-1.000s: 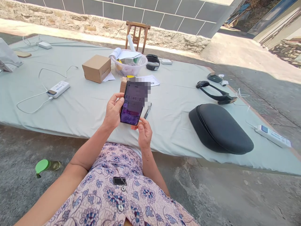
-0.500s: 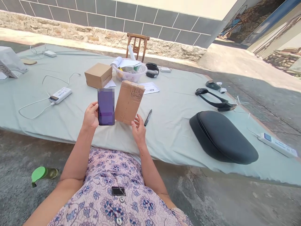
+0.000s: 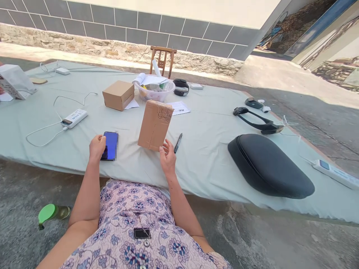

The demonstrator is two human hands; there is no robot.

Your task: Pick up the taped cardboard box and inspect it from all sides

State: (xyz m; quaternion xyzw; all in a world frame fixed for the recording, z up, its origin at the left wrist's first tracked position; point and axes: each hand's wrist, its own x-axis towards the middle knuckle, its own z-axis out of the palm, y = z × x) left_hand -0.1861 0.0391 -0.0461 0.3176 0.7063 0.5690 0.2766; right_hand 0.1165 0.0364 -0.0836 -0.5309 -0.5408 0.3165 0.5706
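Note:
My left hand [image 3: 97,148] is closed on the left edge of a smartphone [image 3: 111,145] with a blue screen, low at the table's near side. My right hand [image 3: 168,157] grips the lower right corner of a flat cardboard piece [image 3: 155,125], tilted up, with black scribbles near its top right corner. A black marker pen [image 3: 178,143] lies on the cloth just right of that hand, not held. Whether the phone fully rests on the table I cannot tell.
Beyond the cardboard are a closed carton [image 3: 118,95], a plastic basin [image 3: 155,92] of papers and a written sheet [image 3: 179,107]. A white power strip [image 3: 74,118] with cable lies left. A black cushion-like case [image 3: 270,166] and black headset [image 3: 256,120] lie right.
My left hand has brought the phone down and left, from upright beside the cardboard to low over the tablecloth. The cardboard in my right hand has hardly moved.

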